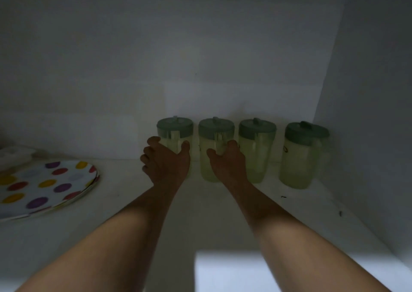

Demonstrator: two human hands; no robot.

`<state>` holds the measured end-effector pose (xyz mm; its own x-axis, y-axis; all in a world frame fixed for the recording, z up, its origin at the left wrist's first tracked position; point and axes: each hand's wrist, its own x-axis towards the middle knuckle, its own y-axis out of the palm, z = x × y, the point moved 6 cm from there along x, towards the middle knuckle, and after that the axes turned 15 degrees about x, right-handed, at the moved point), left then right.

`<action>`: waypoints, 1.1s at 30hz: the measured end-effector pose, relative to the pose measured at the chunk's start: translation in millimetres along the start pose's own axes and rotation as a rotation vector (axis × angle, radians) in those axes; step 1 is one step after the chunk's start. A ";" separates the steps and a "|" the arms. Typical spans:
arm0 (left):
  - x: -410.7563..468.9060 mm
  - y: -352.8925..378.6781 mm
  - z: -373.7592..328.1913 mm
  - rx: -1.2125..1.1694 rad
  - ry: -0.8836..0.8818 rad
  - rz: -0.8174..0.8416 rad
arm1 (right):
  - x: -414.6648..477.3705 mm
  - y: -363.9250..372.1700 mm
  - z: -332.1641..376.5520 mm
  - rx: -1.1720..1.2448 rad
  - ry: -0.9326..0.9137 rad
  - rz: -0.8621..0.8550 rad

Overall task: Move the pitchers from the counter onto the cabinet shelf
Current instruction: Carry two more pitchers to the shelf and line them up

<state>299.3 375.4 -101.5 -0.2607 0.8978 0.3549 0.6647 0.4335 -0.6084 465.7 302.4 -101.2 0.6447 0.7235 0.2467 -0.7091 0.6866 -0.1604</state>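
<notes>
Several translucent pitchers with green lids stand in a row at the back of the white cabinet shelf (200, 213). My left hand (166, 161) wraps around the leftmost pitcher (175, 128), fingers on its left side and thumb on its right. My right hand (227, 161) is cupped around the second pitcher (216, 128), thumb on the left and fingers on the right. A third pitcher (256, 149) and a fourth pitcher (299, 158) stand untouched to the right, the last one close to the side wall. Both held pitchers rest upright on the shelf.
A stack of polka-dot plates (44, 187) lies on the shelf at the left. The cabinet's right wall (367, 135) and back wall (178, 57) enclose the dim space. A bright patch (234, 271) shows at the shelf's front edge.
</notes>
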 end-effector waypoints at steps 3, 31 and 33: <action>-7.1 -20.0 -9.1 0.109 0.111 -0.050 | -11.3 -9.8 13.0 -0.087 0.009 0.010; -186.3 -386.0 -8.6 0.568 0.775 -0.444 | -289.4 -66.1 261.8 -0.436 -0.517 0.248; -187.1 -414.5 17.2 0.611 0.685 -0.446 | -310.3 -51.2 269.5 -0.401 -0.549 0.292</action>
<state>60.6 29.1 72.0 0.1870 0.4907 0.8510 0.0837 0.8552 -0.5115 225.0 23.5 88.0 0.1357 0.8133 0.5658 -0.6033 0.5208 -0.6040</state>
